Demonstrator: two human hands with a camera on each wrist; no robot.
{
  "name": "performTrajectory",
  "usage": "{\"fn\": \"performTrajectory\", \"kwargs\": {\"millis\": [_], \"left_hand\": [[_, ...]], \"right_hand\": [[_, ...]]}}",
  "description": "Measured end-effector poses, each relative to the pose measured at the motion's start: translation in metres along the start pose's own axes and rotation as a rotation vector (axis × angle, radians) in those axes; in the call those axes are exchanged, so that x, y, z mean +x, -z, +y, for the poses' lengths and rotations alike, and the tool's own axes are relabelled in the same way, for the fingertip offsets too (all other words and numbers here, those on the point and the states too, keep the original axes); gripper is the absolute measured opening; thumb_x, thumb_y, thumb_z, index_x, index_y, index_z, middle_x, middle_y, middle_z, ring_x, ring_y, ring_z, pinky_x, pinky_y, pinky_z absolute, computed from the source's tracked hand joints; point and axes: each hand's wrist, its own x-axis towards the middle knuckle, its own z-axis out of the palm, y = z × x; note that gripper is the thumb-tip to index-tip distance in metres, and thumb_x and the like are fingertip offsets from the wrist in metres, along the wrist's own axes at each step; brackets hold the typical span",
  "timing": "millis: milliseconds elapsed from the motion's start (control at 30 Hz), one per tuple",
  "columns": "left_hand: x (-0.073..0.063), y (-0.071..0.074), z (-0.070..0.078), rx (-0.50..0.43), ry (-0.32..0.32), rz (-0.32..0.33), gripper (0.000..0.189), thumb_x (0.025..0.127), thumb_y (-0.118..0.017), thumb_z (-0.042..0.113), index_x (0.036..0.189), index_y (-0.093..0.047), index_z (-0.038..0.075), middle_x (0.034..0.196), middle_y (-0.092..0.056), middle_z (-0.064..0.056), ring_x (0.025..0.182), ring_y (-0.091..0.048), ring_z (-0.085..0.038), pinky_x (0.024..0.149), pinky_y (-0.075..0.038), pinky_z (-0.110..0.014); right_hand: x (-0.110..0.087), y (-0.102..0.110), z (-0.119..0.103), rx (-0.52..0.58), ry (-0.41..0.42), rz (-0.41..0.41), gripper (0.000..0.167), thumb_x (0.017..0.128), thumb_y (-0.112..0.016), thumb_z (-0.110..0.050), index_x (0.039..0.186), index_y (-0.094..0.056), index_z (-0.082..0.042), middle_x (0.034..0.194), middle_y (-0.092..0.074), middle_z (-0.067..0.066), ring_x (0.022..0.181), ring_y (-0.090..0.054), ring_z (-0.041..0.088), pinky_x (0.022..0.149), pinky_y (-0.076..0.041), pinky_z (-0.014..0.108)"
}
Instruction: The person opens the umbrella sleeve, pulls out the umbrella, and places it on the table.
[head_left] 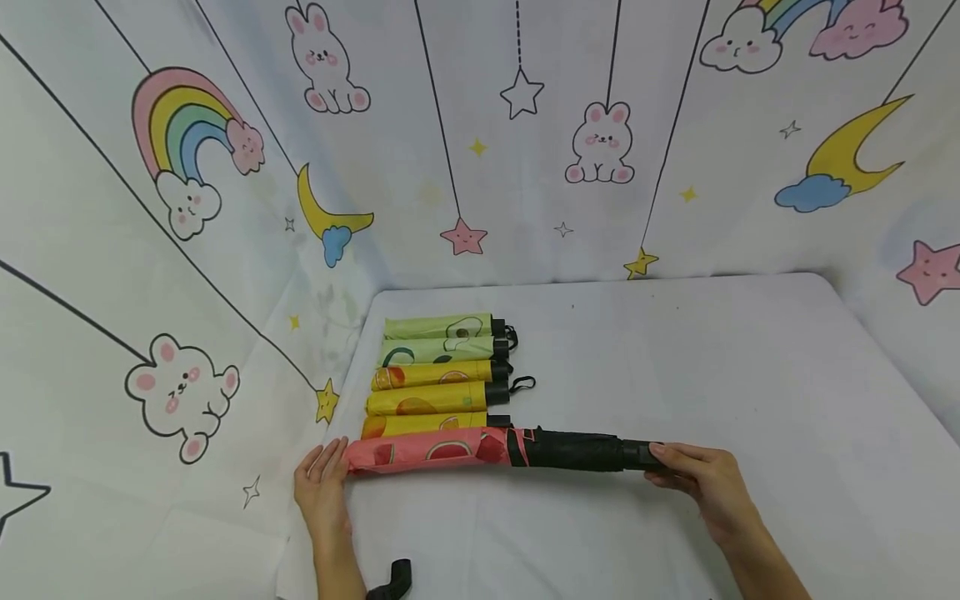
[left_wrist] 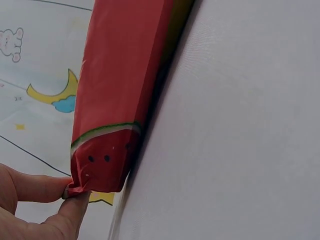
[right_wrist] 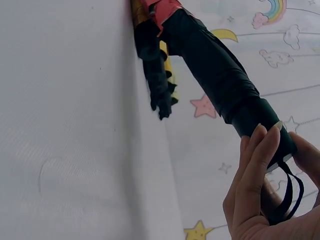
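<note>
A folded black umbrella (head_left: pixel 573 450) lies partly inside a red watermelon-print sleeve (head_left: pixel 450 450), with its black half sticking out on the right. At the sleeve's left end, my left hand (head_left: pixel 324 479) pinches the fabric corner between thumb and finger, as the left wrist view shows. My right hand (head_left: pixel 701 483) grips the umbrella's black handle (right_wrist: pixel 262 125), from which a black wrist loop (right_wrist: pixel 289 192) hangs. Just behind the red sleeve lies a row of sleeved umbrellas: three in yellow orange-print covers (head_left: pixel 427 398) and two in green avocado-print covers (head_left: pixel 420 350), their black handle ends facing right.
Everything lies on a white-covered table (head_left: pixel 675 358). Behind it and on the left hangs a white cloth (head_left: pixel 420 167) printed with rabbits, stars and rainbows. A curved black piece (head_left: pixel 397 577) shows beside my left wrist at the lower edge.
</note>
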Motion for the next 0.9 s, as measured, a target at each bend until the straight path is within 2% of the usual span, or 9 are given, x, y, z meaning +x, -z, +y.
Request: {"fn": "performTrajectory", "kwargs": {"millis": [300, 567, 900], "left_hand": [[0.0, -0.003, 0.0, 0.01, -0.011, -0.007, 0.062, 0.105, -0.056, -0.001, 0.159, -0.027, 0.004, 0.152, -0.052, -0.019, 0.137, -0.058, -0.027, 0.101, -0.049, -0.02], [-0.001, -0.005, -0.001, 0.024, -0.01, -0.001, 0.062, 0.105, -0.057, 0.0, 0.159, -0.027, 0.004, 0.152, -0.052, -0.019, 0.137, -0.058, -0.027, 0.101, -0.049, -0.02], [0.001, -0.005, -0.003, 0.017, -0.001, 0.022, 0.06, 0.104, -0.058, 0.0, 0.157, -0.03, 0.004, 0.149, -0.054, -0.019, 0.132, -0.062, -0.023, 0.097, -0.05, -0.017]], "right_hand": [[-0.007, 0.019, 0.003, 0.004, 0.02, -0.02, 0.016, 0.1, -0.067, -0.002, 0.105, -0.08, 0.005, 0.1, -0.078, 0.005, 0.08, -0.079, 0.019, 0.08, -0.063, 0.035], [-0.013, 0.037, 0.008, -0.025, -0.016, -0.028, 0.018, 0.102, -0.064, -0.003, 0.105, -0.081, 0.003, 0.097, -0.078, 0.006, 0.077, -0.078, 0.019, 0.077, -0.064, 0.033], [-0.016, 0.047, 0.016, -0.09, -0.065, -0.059, 0.019, 0.102, -0.064, -0.005, 0.102, -0.082, 0.0, 0.094, -0.079, 0.005, 0.075, -0.077, 0.017, 0.075, -0.063, 0.033]]}}
